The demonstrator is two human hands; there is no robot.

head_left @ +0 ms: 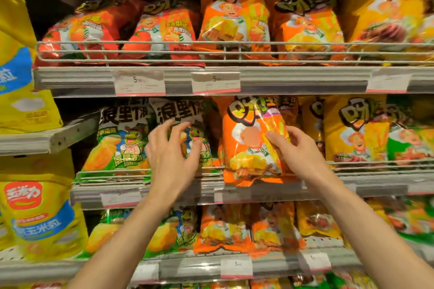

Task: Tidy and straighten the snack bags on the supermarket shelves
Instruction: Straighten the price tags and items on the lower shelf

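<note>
Gripping orange bag [251, 148], right hand [298, 150]

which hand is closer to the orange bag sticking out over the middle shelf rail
Right. The right hand grips the orange bag at its right edge, thumb on its front. The left hand is off to the bag's left, fingers spread over the green and white bag.

- A top shelf [281, 77] of pale grey metal runs across, toward 12 o'clock
- A thin wire rail [164, 53] runs along its front edge
- White price tags [139, 83] with a pink strip hang on that edge
- A middle shelf [375, 183] sits near the centre, with its own wire rail
- A bottom shelf [70, 270] lies toward 6 o'clock, with small tags too
- A side shelf [47, 139] sticks out at 9 o'clock
- The back toward 11 o'clock is dark, and the light is warm
</note>
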